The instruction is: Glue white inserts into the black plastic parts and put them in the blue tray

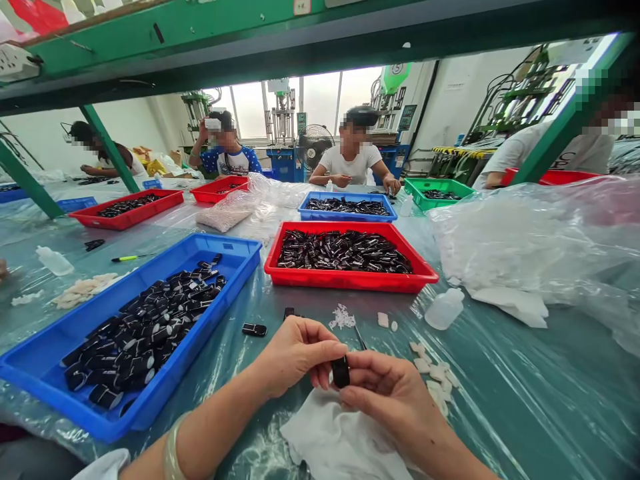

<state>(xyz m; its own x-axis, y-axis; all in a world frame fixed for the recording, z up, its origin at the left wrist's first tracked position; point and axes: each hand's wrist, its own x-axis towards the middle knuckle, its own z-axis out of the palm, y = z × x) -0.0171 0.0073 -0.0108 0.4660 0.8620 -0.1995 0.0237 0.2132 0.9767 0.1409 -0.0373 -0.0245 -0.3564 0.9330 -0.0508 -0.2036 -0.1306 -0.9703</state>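
Both my hands meet low in the middle of the head view. My left hand [309, 350] pinches a small glossy black plastic piece [341, 372] between thumb and fingers. From the other side, my right hand [387, 393] closes its thumb and fingers on the same piece. A thin dark pointed tool [361, 338] shows just beyond my right fingers; whether I hold it I cannot tell. Under my hands lies a crumpled white cloth [340, 437]. Another black piece [254, 329] with a silvery line rests left of my left hand. Small white bits [342, 317] are scattered beyond my fingers.
A blue tray [37, 345] at left and a red tray [350, 281] ahead hold many black pieces. Pale pads [436, 380] and a squeeze bottle [445, 309] sit to the right, near bulky clear plastic [540, 233]. A green shelf beam [240, 40] crosses overhead. Several people work opposite.
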